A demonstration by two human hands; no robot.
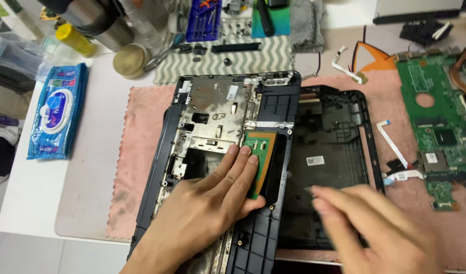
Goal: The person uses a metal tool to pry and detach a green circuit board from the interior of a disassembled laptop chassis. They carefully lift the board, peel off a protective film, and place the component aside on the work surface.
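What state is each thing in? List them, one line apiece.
Laptop palmrest frame: upside down, stripped.
Small green board: in the frame, under fingers.
Left hand: flat, pressing.
Right hand: blurred, empty.
Laptop base shell: emptied.
Motherboard: removed, lying bare.
Wipes pack: closed.

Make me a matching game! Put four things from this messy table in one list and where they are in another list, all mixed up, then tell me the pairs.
Things:
1. blue packet of wet wipes
2. big green circuit board
3. small green touchpad board
4. yellow-capped bottle

Places:
A. under the left hand's fingertips
B. far right, on the pink mat
C. top left corner
D. left side, on the white table

Pairs: 1-D, 2-B, 3-A, 4-C
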